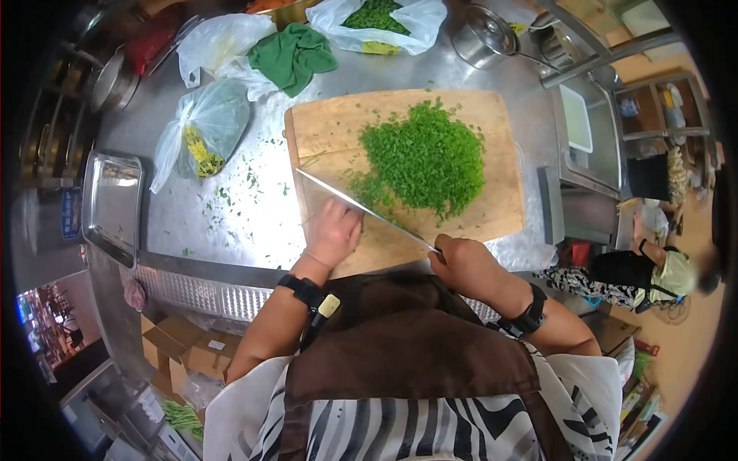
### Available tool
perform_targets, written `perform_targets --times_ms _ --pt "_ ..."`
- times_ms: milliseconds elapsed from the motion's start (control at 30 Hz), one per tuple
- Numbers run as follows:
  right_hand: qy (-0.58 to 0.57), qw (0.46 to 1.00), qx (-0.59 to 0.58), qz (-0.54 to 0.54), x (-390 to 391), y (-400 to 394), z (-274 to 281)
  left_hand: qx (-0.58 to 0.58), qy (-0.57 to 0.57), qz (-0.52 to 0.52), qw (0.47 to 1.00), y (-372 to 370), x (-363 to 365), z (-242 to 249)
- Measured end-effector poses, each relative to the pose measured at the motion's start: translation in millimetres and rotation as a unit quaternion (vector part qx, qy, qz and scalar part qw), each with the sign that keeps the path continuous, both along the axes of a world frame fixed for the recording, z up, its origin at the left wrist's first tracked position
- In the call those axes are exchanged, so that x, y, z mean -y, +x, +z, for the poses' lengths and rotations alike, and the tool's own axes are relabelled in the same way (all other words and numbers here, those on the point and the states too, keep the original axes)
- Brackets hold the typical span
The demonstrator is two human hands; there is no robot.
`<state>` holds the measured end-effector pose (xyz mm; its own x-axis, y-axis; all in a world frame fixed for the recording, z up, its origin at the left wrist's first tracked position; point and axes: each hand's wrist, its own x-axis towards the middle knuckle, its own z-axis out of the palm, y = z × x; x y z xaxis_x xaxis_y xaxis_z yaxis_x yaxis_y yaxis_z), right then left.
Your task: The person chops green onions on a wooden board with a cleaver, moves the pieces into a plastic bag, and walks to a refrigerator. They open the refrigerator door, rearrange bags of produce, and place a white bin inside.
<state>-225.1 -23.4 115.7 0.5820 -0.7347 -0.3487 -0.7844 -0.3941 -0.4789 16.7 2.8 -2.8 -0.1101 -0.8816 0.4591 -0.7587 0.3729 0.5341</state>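
On the tan rectangular wooden board (330, 119), the left hand (332, 232) lay clenched, fingers tucked seemingly for safety, beside the long, narrow silver metal knife (396, 226), beyond whose blade finely chopped bright-green leaves (427, 157) were heaped, while the right hand (467, 265) gripped the knife's handle, apparently for control.

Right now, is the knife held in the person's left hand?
No, the right hand holds the knife by its handle, while the left hand is beside the blade.
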Motion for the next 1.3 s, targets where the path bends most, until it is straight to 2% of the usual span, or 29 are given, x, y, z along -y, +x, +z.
perform_targets --times_ms 167,267,433,633,767,933,1067,1133,1200,1300 --pt "-0.007 1.000 -0.001 -0.020 4.2 11.9 -27.1 -0.017 0.001 -0.005 1.000 -1.1 0.5 -0.8" --pt "-0.021 0.999 0.023 -0.027 5.5 15.7 -22.8 -0.023 -0.003 -0.021 1.000 0.6 -0.9 -1.4" --pt "0.009 1.000 -0.005 -0.002 -1.4 3.2 5.9 -0.025 0.015 -0.013 1.000 -0.1 -3.4 0.7" --pt "-0.008 1.000 0.000 -0.021 -0.6 18.5 -27.3 -0.015 0.002 -0.012 1.000 0.5 -3.6 -3.3" --pt "-0.028 0.999 0.033 -0.015 1.4 17.6 -18.9 -0.012 -0.013 -0.016 1.000 0.7 -2.3 1.2" --pt "0.006 1.000 -0.004 0.003 -6.6 5.3 -1.2 0.002 -0.009 0.003 1.000 0.0 -7.5 -1.8" --pt "0.015 1.000 -0.009 -0.017 -1.5 16.6 -25.4 -0.013 0.010 0.003 1.000 0.9 -5.7 -5.7" --pt "-0.016 0.999 0.015 -0.025 -0.1 21.9 -29.1 -0.015 0.007 -0.010 1.000 2.5 -8.2 -3.9" --pt "-0.015 0.999 0.033 -0.026 -0.3 17.7 -26.1 -0.050 -0.013 0.008 0.999 0.2 -6.9 -0.9" --pt "-0.001 0.999 0.044 -0.030 -1.4 12.5 -9.0 -0.037 -0.001 0.049 0.998 3.8 -12.8 6.3"
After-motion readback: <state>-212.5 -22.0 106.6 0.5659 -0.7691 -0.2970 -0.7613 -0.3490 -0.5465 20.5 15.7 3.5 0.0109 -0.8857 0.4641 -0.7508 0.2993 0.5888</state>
